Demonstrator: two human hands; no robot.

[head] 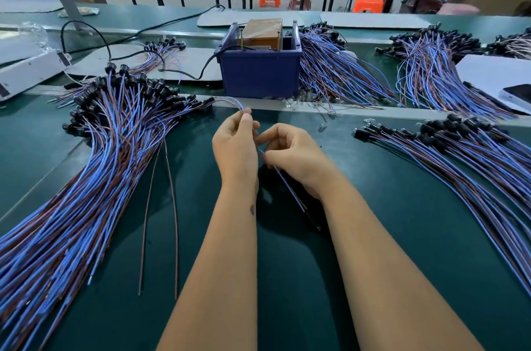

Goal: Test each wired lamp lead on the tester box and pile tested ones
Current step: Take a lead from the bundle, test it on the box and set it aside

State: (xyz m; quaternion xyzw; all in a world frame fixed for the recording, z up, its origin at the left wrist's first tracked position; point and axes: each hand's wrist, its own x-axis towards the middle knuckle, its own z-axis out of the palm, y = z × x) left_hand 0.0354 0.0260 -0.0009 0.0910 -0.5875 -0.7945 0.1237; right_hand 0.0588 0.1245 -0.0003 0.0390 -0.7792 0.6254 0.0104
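The lamp lead (pixel 230 100), light and limp, arcs from the left pile (pixel 115 132) at ten o'clock through your left hand (pixel 234 146) pinching it to your right hand (pixel 293 152) gripping its wire ends; hold the insulation.

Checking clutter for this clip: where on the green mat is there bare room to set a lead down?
Bare green mat lies between the right forearm and the right lead pile. A narrower strip runs between the left lead pile and the left forearm, crossed by two loose brown wires. Around the blue tester box it is crowded.
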